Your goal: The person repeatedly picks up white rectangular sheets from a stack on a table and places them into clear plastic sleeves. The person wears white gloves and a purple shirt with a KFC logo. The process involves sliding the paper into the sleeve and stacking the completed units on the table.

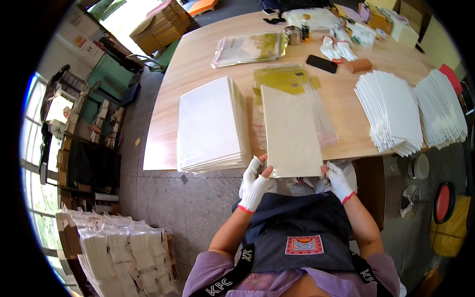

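A cream-coloured flat rectangular board (pixel 293 133) lies partly over the table's front edge, its lower edge glossy as if in clear film. My left hand (pixel 255 185), in a white glove with bare fingertips, grips its lower left corner. On the lower right corner, my gloved right hand (pixel 339 183) pinches the edge between thumb and fingers. Beneath the board's far end are clear plastic sleeves (pixel 282 76) with olive-gold tops. Just left of it stands a stack of white boards (pixel 208 126), its sheets slightly fanned.
On the right are two fanned white stacks (pixel 391 109) (pixel 440 109). Farther back lie more sleeves (pixel 247 48), a black phone (pixel 321 64), a brown roll (pixel 358 65), spare gloves (pixel 338 49) and a jar (pixel 306 28). Wrapped bundles (pixel 118 252) stand on the floor at lower left.
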A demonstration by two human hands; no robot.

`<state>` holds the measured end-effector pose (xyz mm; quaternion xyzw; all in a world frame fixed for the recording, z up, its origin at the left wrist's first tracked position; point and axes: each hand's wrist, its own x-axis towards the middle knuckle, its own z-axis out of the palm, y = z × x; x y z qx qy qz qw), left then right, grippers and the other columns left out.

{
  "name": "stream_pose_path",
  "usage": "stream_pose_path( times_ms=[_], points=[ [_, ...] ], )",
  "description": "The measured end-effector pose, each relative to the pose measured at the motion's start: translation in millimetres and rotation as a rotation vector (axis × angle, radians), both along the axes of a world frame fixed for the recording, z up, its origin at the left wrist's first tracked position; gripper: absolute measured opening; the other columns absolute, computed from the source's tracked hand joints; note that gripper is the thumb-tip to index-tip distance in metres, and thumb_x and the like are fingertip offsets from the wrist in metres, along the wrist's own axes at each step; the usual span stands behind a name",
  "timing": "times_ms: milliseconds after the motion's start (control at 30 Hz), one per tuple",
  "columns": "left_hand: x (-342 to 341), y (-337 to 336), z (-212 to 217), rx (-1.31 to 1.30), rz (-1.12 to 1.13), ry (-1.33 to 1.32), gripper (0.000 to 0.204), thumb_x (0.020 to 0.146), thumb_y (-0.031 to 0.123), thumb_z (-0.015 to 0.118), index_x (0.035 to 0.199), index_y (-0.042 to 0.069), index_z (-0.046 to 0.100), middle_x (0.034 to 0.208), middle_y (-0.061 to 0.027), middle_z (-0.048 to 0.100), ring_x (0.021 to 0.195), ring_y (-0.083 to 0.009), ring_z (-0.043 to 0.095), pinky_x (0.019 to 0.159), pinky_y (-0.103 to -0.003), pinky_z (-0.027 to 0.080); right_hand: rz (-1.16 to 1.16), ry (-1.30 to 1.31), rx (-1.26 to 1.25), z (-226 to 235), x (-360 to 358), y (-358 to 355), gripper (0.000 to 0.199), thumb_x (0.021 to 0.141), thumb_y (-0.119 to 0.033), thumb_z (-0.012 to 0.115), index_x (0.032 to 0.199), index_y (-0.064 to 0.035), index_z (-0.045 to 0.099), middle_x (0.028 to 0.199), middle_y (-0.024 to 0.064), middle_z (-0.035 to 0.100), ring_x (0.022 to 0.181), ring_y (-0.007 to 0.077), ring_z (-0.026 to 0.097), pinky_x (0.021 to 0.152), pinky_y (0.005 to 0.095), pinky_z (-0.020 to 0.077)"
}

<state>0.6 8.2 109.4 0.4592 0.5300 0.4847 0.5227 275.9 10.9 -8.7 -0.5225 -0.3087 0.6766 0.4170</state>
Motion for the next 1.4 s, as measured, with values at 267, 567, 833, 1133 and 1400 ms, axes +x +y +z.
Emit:
stream_pose_path(
  times_ms=[267,567,833,1133,1400],
  points=[
    [-116.7,-4.6,69.2,0.415,0.46,0.294,0.034,0.09,0.007,0.05,0.122,-0.003,0.053,0.11,-0.0116,0.059,0.096,-0.0162,0.055,0.083,-0.026,0.043,0.299,0.151,0.263,93.2,-139.4,64.6,0.017,0.092,-0.023,0.055,0.092,-0.0067,0.055,0.066,-0.0038,0.05,0.05,0.0041,0.045,0.043,0.0186,0.0339],
    [-192.5,20.0,-13.7,0.322,0.745,0.28,0.046,0.085,0.001,0.037,0.131,0.001,0.046,0.133,-0.016,0.046,0.122,-0.024,0.044,0.101,-0.032,0.035,0.385,-0.085,0.295,121.0,-174.5,84.4,0.03,0.09,-0.033,0.054,0.097,-0.004,0.059,0.069,0.0016,0.058,0.055,0.0085,0.052,0.051,0.024,0.0428],
    [-187.2,-51.4,-142.7,0.143,0.798,0.168,0.042,0.088,0.003,0.04,0.13,0.0,0.045,0.131,-0.0154,0.047,0.122,-0.0284,0.044,0.101,-0.037,0.037,-0.348,-1.471,0.747,129.5,78.3,47.7,0.017,0.078,-0.02,0.062,0.09,-0.0089,0.057,0.08,0.0104,0.062,0.077,0.0281,0.061,0.068,0.0393,0.0472],
    [-50.2,-22.2,-122.0,0.506,-0.063,0.762,0.03,0.077,-0.005,0.055,0.104,0.005,0.063,0.102,-0.0132,0.061,0.097,-0.0295,0.058,0.085,-0.035,0.046,-0.047,-2.026,0.596,133.2,195.1,47.9,0.02,0.08,-0.027,0.059,0.087,-0.0095,0.054,0.084,0.0086,0.059,0.081,0.0272,0.059,0.067,0.0401,0.0458],
    [40.0,85.5,-62.0,0.796,-0.305,1.255,0.039,0.074,0.023,0.063,0.111,0.01,0.058,0.121,-0.0122,0.051,0.115,-0.0318,0.044,0.097,-0.049,0.032,-0.178,-1.976,0.831,138.8,146.4,-14.0,0.016,0.08,-0.023,0.059,0.082,-0.0091,0.054,0.082,0.007,0.056,0.083,0.026,0.055,0.072,0.0383,0.0418]
  ],
)
